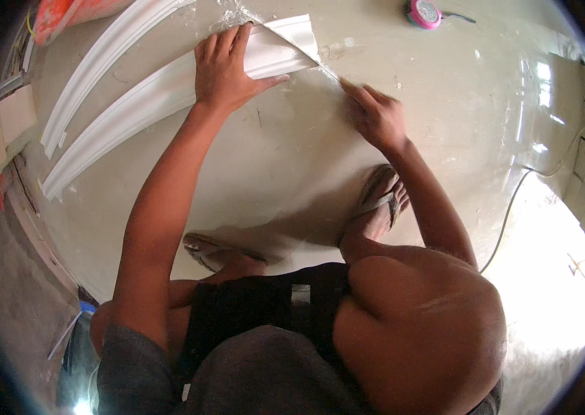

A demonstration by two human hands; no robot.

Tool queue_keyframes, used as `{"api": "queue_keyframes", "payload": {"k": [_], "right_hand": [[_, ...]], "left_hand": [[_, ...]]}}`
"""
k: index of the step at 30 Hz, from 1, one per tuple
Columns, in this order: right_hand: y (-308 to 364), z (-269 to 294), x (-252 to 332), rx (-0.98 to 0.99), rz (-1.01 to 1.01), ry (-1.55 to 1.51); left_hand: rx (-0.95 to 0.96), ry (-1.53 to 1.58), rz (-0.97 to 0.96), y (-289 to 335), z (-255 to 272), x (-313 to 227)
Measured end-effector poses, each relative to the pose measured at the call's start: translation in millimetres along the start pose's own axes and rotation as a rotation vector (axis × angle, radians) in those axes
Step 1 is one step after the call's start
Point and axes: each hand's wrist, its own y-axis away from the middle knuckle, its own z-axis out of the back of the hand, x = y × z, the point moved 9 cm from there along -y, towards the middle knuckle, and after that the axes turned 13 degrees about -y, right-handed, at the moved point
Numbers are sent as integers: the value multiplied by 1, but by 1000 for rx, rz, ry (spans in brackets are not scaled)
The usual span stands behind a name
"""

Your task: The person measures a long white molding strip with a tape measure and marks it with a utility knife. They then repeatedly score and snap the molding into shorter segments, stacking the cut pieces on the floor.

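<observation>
**Sawing the end of a white moulding on the floor**

The person squats on a pale, glossy floor [292, 159], feet in sandals. The left hand [227, 69] lies flat on the far end of a long white moulding [168, 93], fingers spread and pressing down, thumb stretched right along its near edge. The moulding runs from the far middle of the scene down toward the near left. A second moulding [99, 62] lies just beside it on the left, parallel.

The right hand [375, 114] is closed around the handle of a thin saw blade [292, 45], which slants across the moulding's end; white dust lies along the cut line. A small end piece [298, 31] sits on the far side of the blade.

To do this well, I judge the holding hand should keep firm pressure close to the cut, fingers clear of the blade, while strokes stay light and along one line so the brittle edge does not chip.

A pink tape measure [425, 14] rests far right, well apart. A thin cable [513, 200] crosses the floor at right.
</observation>
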Motion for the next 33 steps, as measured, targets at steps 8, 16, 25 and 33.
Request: {"api": "queue_keyframes", "payload": {"k": [8,16,25,33], "right_hand": [[47,24,-10,-27,-40,-44],[-30,-17,3,-29,-55,39],[83,-26,-64,70,-633,-548],[-6,-24,2,31,-101,-48]], "left_hand": [[-5,22,-9,0,-2,1],[32,11,0,5,-3,3],[54,208,-49,-14,-7,8],[186,-12,46,38,-61,26]]}}
